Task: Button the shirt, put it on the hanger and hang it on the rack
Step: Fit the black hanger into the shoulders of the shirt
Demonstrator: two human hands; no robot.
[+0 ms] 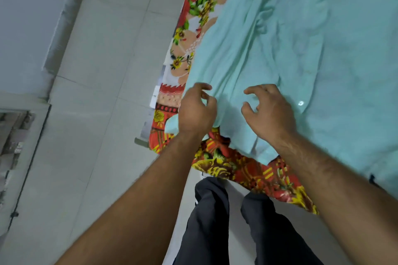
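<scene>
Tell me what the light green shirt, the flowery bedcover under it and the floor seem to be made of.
Shirt: looks like thin woven cloth, perhaps cotton or a blend, matt; it falls in soft creases. Bedcover: printed fabric, matt, with a bright floral pattern; fibre unclear. Floor: pale tiles, likely ceramic or stone, smooth, with straight grout lines.

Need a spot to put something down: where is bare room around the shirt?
Bare floral blanket runs as a strip between the shirt and the bed's floor-side edge, and a patch lies below the hem by the legs. The shirt covers the rest in view; left hand and right hand crowd the hem.
</scene>
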